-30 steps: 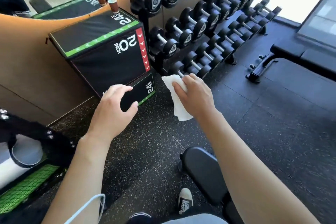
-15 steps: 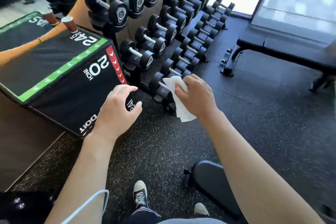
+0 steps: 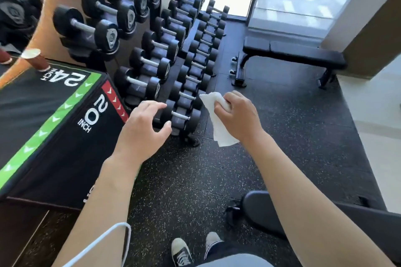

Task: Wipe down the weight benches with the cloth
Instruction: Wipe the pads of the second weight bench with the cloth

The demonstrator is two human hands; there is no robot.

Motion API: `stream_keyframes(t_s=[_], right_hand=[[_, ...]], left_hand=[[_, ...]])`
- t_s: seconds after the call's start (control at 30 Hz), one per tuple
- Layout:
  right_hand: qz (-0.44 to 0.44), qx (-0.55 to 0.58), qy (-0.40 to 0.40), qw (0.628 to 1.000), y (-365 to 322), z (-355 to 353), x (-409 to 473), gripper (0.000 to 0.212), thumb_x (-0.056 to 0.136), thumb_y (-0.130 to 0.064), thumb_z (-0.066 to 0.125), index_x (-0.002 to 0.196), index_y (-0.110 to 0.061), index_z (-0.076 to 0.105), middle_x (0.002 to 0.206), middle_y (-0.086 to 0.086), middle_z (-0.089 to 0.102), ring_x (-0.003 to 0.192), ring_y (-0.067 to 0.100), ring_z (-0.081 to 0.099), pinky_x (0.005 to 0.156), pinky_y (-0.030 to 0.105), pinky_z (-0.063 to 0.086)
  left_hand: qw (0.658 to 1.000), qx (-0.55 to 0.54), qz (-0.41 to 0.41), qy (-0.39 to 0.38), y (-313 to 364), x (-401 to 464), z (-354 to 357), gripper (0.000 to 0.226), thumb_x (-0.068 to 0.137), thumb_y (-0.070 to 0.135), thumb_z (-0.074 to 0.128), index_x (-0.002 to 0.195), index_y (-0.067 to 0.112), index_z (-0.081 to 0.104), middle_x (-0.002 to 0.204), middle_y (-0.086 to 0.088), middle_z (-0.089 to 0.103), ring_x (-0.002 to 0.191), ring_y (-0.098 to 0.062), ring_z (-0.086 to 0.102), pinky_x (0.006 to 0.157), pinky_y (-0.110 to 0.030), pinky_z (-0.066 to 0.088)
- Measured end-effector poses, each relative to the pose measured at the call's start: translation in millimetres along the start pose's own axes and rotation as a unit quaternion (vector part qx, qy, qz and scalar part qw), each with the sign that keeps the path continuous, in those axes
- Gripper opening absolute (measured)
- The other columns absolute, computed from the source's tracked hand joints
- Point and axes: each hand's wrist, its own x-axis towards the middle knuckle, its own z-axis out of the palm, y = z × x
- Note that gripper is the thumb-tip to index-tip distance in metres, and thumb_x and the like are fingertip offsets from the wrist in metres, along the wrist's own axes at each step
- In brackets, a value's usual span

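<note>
Right hand (image 3: 239, 116) is gripping the cloth (image 3: 218, 123), left hand (image 3: 143, 134) hanging released — both well short of the flat bench (image 3: 293, 53); a loose corner could be dragging the floor.

Both arms bare, stretched forward from the body, forearms roughly parallel. Left hand (image 3: 141, 134) held out in the air, back up, fingers loosely curved and spread, thumb apart from them, gripping nothing. Right hand (image 3: 238, 115) to its right, a little farther out, fingers curled round a bunched white cloth (image 3: 219, 123), whose loose end hangs below the fist.
</note>
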Motion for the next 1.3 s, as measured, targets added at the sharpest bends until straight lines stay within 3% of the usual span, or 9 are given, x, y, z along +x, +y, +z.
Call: stream_keyframes(t_s=[0.43, 0.7, 0.87, 1.0, 1.3], right_hand=[[0.051, 0.002, 0.039, 0.998, 40.0, -7.4, 51.5, 0.030, 0.096, -0.039, 0.058, 0.076, -0.017, 0.056, 0.081, -0.002, 0.055, 0.072, 0.019, 0.054, 0.063, 0.030, 0.041], [0.075, 0.053, 0.060, 0.994, 109.7, -20.6, 142.2, 0.040, 0.101, -0.043, 0.056, 0.067, -0.029, 0.041, 0.075, -0.007, 0.050, 0.064, 0.009, 0.047, 0.058, 0.028, 0.032], [0.114, 0.083, 0.069, 0.988, 162.4, -35.4, 204.4, 0.044, 0.103, -0.045, 0.054, 0.066, -0.024, 0.041, 0.073, -0.006, 0.048, 0.062, 0.011, 0.045, 0.057, 0.029, 0.033], [0.127, 0.092, 0.073, 0.985, 198.1, -45.1, 243.4, 0.049, 0.104, -0.043, 0.055, 0.068, -0.013, 0.041, 0.072, 0.006, 0.050, 0.065, 0.024, 0.047, 0.060, 0.036, 0.034], [0.142, 0.058, 0.087, 0.984, 240.6, -47.4, 314.2, 0.046, 0.104, -0.043, 0.055, 0.069, -0.016, 0.041, 0.072, 0.001, 0.049, 0.064, 0.015, 0.043, 0.057, 0.029, 0.031]], left_hand=[[0.999, 0.007, 0.044, -0.025, 0.1, 88.8, 32.6, 0.049, 0.093, 0.031, 0.071, 0.140, 0.020, 0.062, 0.141, 0.006, 0.058, 0.134, -0.018, 0.047, 0.111, -0.030, 0.038], [0.995, 0.020, 0.084, -0.046, 28.9, 204.4, 81.4, 0.047, 0.094, 0.029, 0.071, 0.139, 0.020, 0.062, 0.139, 0.007, 0.058, 0.134, -0.017, 0.048, 0.112, -0.033, 0.042], [0.992, 0.032, 0.098, -0.072, 62.7, 290.3, 114.8, 0.047, 0.094, 0.025, 0.072, 0.139, 0.018, 0.062, 0.139, 0.004, 0.058, 0.134, -0.020, 0.049, 0.112, -0.028, 0.036], [0.992, 0.023, 0.096, -0.082, 85.7, 339.9, 141.9, 0.045, 0.096, 0.027, 0.070, 0.139, 0.019, 0.062, 0.141, 0.006, 0.057, 0.135, -0.019, 0.047, 0.113, -0.036, 0.041], [0.986, 0.017, 0.110, -0.123, 89.2, 434.4, 190.9, 0.046, 0.096, 0.030, 0.070, 0.140, 0.023, 0.061, 0.142, 0.007, 0.056, 0.138, -0.018, 0.044, 0.111, -0.038, 0.040]])
